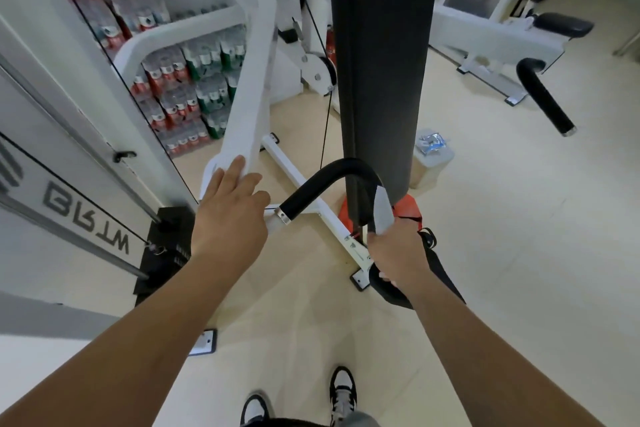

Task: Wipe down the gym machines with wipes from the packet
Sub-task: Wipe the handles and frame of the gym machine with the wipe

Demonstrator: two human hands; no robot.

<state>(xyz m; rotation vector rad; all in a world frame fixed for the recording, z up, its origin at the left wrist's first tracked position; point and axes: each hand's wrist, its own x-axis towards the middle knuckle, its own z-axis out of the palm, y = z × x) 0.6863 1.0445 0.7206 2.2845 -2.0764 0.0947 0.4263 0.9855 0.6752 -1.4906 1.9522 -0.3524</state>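
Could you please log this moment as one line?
left hand: flat on white frame | right hand: gripping wipe on black handle | packet: atop clear container

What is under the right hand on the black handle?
A pale wipe, pressed round the black handle; its upper end sticks out above the right hand. The rest of the wipe and that stretch of handle are covered.

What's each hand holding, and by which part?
The right hand grips a wipe by its lower end, against the black handle. The left hand holds nothing, resting on the white frame.
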